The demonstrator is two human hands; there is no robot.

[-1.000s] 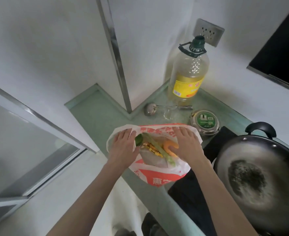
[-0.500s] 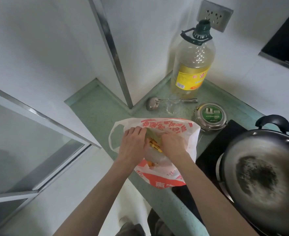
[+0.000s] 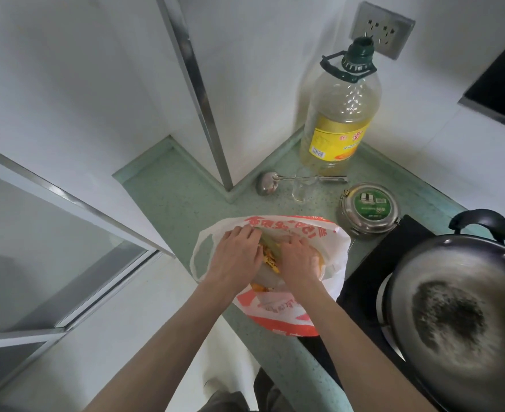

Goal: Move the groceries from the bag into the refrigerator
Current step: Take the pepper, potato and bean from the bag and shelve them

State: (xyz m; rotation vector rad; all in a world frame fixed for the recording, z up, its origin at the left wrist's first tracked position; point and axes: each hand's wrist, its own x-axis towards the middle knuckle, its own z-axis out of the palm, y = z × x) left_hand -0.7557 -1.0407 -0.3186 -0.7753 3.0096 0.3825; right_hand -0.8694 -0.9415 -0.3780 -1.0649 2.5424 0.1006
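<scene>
Only 1 view existed: a wide-angle head camera looked steeply down and forward from above the green worktop, close over both forearms. It faced the wall corner, with the wok at the right edge.

I see the white-and-red plastic bag open on the green counter's edge, with yellow packaged groceries (partly hidden) inside.

On the green counter stand an oil bottle, a steel ladle, a small glass, a round tin, and a wok on a black stove.
</scene>
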